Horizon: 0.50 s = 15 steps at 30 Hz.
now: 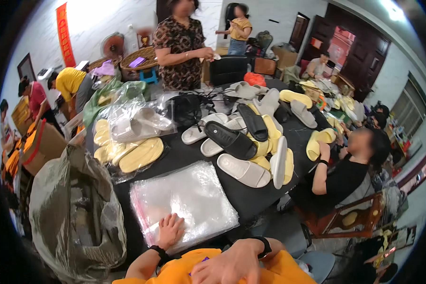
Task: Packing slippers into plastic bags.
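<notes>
Left grip (170, 230) spread, near-left on clear bags (191, 191); right grip (228, 268) farther off, before orange shirt (288, 267), closure unclear.

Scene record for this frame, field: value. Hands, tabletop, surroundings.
left hand: flat on clear plastic bag stack
right hand: before orange shirt, grip unclear
tabletop: black
loose slide sandals: black, pale grey, yellow, heaped
bagged slides: left of heap
far left: open grey-green plastic sack
right: seated co-worker, touching yellow slide

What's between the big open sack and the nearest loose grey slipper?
The head view shows a stack of clear plastic bags, with dark table either side.
</notes>
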Tool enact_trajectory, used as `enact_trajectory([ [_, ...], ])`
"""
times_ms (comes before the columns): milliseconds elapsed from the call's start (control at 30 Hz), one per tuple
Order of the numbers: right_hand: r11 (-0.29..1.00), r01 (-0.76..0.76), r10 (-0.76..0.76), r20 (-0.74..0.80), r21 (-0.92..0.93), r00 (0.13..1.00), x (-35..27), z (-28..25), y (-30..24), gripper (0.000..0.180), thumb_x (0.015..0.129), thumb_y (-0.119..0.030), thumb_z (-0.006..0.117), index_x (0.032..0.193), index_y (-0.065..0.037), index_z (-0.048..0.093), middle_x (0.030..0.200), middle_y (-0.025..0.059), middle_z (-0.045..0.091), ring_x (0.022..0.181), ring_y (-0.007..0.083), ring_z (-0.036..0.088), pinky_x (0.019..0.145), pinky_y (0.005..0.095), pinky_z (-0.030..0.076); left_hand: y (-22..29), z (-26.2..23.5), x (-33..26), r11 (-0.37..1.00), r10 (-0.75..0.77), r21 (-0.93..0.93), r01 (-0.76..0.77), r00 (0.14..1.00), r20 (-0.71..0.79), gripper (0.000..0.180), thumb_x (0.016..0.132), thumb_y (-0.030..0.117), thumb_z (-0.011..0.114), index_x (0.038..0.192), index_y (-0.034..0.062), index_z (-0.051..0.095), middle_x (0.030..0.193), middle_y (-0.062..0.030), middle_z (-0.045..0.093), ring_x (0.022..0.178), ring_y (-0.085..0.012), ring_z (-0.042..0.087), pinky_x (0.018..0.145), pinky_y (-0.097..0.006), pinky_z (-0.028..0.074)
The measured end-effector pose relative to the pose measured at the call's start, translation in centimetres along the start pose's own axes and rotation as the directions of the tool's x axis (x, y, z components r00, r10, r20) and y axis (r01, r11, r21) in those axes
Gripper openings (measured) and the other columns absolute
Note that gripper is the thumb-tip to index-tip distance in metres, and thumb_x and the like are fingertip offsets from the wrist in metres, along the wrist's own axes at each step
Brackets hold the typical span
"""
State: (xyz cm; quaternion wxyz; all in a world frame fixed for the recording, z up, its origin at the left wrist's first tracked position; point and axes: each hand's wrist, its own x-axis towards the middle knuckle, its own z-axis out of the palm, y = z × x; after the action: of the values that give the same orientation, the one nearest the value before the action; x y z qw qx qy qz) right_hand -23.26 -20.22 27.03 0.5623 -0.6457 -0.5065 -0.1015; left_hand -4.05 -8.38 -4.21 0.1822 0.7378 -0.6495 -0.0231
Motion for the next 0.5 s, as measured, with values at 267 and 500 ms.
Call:
enact_trajectory([
  [267,0.931,-0.298,0.302,-0.010,-0.210,0.953,-2.4,-6.0,1.4,0.049,0.080,-0.042,0.060,0.114,-0.007,0.057,0.122,0.0175,0.049,0.108,0.0330,0.046,0.098,0.0423,0.028,1.2,0.2,1.5,0.980,-0.191,0.072,0.183,0.974,0.123,0.047,0.081,0.034,0.058,0.125,0.0177,0.049,0.135,-0.0110,0.039,0.124,-0.0336,0.034,0.098,-0.053,0.025],
  [500,-0.219,-0.907,0.661,-0.738,-0.360,0.133,-24.0,-5.5,15.0,0.068,0.079,-0.054,0.054,0.135,-0.017,0.040,0.142,0.0198,0.027,0.130,0.0452,0.022,0.098,0.0666,0.017,0.6,5.6,0.2,0.735,-0.573,-0.444,0.513,0.819,-0.002,0.056,0.080,0.026,0.058,0.132,0.0142,0.041,0.137,-0.0125,0.039,0.126,-0.0287,0.035,0.102,-0.057,0.022],
])
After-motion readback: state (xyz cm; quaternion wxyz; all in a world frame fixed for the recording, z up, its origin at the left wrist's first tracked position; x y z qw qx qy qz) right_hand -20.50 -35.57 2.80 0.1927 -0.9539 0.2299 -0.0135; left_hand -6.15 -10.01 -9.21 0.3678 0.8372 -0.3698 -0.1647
